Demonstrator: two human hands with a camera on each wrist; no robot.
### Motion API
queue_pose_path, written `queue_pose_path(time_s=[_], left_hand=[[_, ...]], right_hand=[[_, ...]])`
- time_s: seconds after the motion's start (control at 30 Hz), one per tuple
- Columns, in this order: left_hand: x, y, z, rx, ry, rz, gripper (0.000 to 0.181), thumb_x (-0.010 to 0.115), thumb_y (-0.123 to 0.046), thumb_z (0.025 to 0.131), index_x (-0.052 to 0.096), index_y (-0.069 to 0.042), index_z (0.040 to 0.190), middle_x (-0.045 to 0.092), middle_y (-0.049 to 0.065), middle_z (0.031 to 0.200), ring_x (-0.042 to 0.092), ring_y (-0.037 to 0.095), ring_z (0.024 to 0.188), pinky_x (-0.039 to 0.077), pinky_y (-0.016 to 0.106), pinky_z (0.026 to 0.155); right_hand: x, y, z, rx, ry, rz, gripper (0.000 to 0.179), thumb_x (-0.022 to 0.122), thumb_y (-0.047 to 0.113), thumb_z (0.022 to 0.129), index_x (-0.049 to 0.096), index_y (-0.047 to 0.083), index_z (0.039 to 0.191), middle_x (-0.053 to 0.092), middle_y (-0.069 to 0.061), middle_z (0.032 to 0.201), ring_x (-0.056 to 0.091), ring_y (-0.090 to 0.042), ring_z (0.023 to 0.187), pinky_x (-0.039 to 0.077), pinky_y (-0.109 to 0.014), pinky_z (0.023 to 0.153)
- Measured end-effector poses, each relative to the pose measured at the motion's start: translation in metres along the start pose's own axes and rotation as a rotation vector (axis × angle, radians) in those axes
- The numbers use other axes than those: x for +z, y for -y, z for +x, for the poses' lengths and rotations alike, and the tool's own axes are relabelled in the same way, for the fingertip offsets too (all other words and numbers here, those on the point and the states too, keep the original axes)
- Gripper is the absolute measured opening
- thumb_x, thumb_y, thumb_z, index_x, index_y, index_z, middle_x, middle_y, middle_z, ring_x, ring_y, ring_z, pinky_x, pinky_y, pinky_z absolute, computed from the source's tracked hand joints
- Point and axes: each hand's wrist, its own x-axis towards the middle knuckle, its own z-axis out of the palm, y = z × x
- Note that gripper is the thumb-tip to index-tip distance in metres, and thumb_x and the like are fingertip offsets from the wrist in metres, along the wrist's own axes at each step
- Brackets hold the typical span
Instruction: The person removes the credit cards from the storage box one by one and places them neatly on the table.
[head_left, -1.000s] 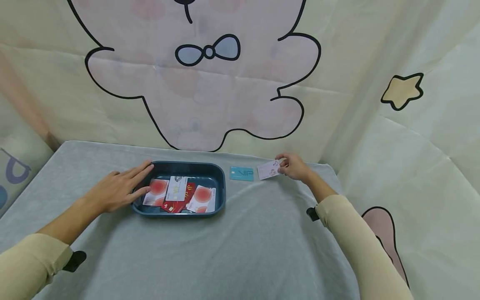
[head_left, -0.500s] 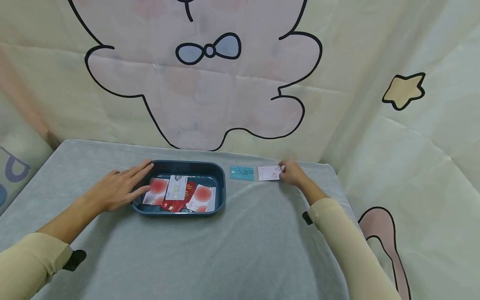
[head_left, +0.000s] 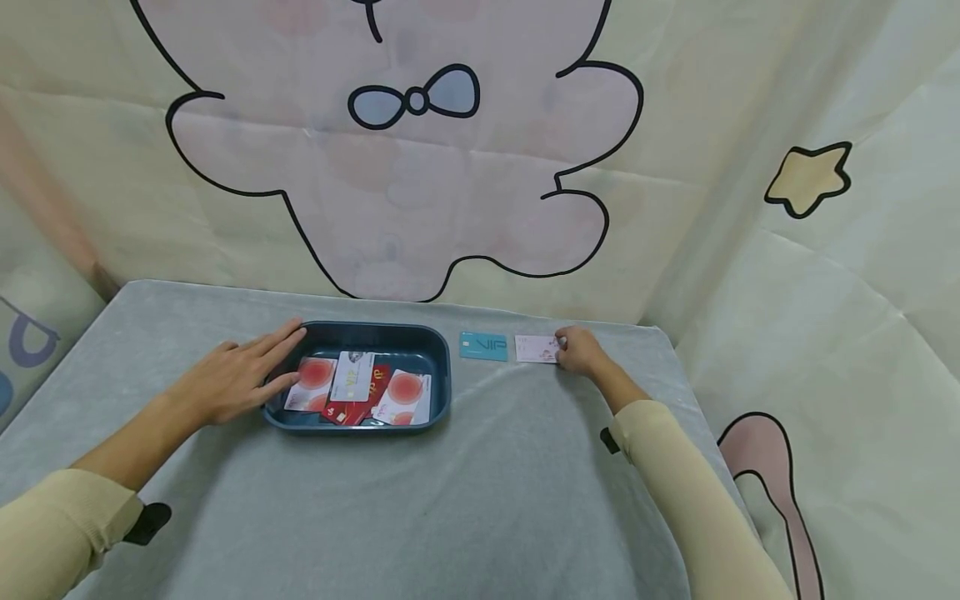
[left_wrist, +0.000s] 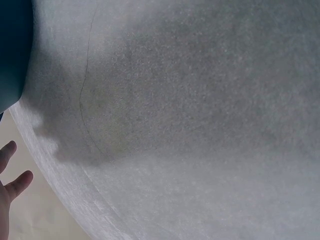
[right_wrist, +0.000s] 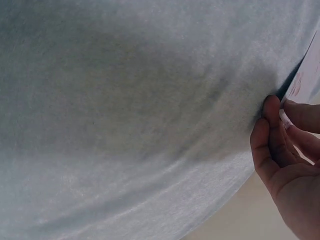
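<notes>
With its thumb and fingers, my right hand (head_left: 581,352) pinches the right end of a pale pink card (head_left: 535,348) at the table's back edge. In the right wrist view a dark gap shows under this card's (right_wrist: 302,75) near edge. Left of it lies a turquoise VIP card (head_left: 483,346). My left hand (head_left: 228,383) rests with straight, spread fingers on the left rim of a dark blue tray (head_left: 447,375). Inside lie a white card (head_left: 353,377), a red card (head_left: 348,412) and cards with red circles, such as the right one (head_left: 406,398).
A grey cloth (head_left: 450,517) covers the table. Behind it hangs a pale curtain (head_left: 675,250) with cartoon drawings, and another curtain side (head_left: 847,275) stands close on the right. The tray's end (left_wrist: 15,55) shows in the left wrist view.
My right hand has come down and slightly toward me with the pink card, which has turned from tilted to level beside the turquoise card. The left hand and tray have stayed put.
</notes>
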Motion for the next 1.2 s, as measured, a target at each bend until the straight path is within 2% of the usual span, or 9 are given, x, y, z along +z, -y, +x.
queue_pose_path(time_s=[0.2,0.43,0.53,0.67,0.77,1.03,1.2], left_hand=[[-0.001,-0.001,0.0,-0.002,0.002,0.0,0.076,0.051,-0.049,0.099,0.027,-0.007,0.157,0.028,0.021,0.16,0.051,0.044,0.129,0.04,0.068,0.097],[-0.001,-0.002,0.0,-0.002,0.011,0.006,0.077,0.052,-0.05,0.098,0.027,-0.007,0.157,0.027,0.02,0.16,0.051,0.044,0.129,0.041,0.067,0.097],[-0.002,-0.002,0.0,-0.002,0.016,0.004,0.077,0.051,-0.05,0.098,0.027,-0.007,0.157,0.027,0.02,0.161,0.051,0.044,0.129,0.04,0.067,0.097],[-0.002,-0.002,0.0,0.0,0.013,0.004,0.077,0.051,-0.05,0.098,0.027,-0.007,0.157,0.028,0.021,0.16,0.051,0.044,0.128,0.04,0.068,0.097],[-0.002,-0.001,0.0,0.002,0.01,0.004,0.077,0.051,-0.05,0.098,0.028,-0.007,0.157,0.028,0.021,0.16,0.051,0.045,0.128,0.04,0.068,0.096],[-0.002,-0.001,0.0,0.007,0.0,0.006,0.077,0.053,-0.049,0.098,0.029,-0.007,0.156,0.029,0.021,0.16,0.052,0.044,0.128,0.041,0.068,0.096],[-0.002,0.0,0.0,0.01,0.003,-0.001,0.077,0.052,-0.05,0.098,0.027,-0.007,0.157,0.028,0.021,0.16,0.051,0.044,0.128,0.041,0.068,0.096]], right_hand=[[-0.001,0.001,0.0,-0.003,0.003,-0.023,0.045,0.054,-0.004,0.085,0.057,-0.013,0.129,0.067,-0.025,0.108,0.06,-0.031,0.092,0.05,-0.046,0.083],[-0.005,0.002,-0.001,-0.002,0.028,-0.045,0.042,0.055,-0.002,0.082,0.062,-0.012,0.122,0.066,-0.021,0.102,0.056,-0.029,0.086,0.048,-0.043,0.078],[-0.008,0.005,-0.002,0.011,0.051,-0.033,0.044,0.055,0.001,0.085,0.059,-0.012,0.127,0.065,-0.024,0.109,0.058,-0.032,0.093,0.049,-0.045,0.083],[-0.014,0.013,0.001,0.02,0.062,0.002,0.05,0.056,0.009,0.092,0.049,-0.011,0.138,0.056,-0.03,0.131,0.056,-0.04,0.118,0.045,-0.053,0.1],[-0.023,0.025,0.004,-0.021,0.043,0.03,0.051,0.058,0.012,0.095,0.046,-0.009,0.14,0.051,-0.03,0.139,0.051,-0.042,0.127,0.042,-0.055,0.104],[-0.054,0.084,0.0,-0.225,0.048,0.124,0.052,0.064,0.017,0.096,0.048,-0.001,0.142,0.055,-0.025,0.136,0.057,-0.038,0.121,0.047,-0.05,0.101],[-0.06,0.121,-0.004,-0.303,0.068,0.146,0.053,0.066,0.023,0.096,0.048,0.006,0.143,0.055,-0.017,0.141,0.056,-0.03,0.126,0.045,-0.045,0.105]])
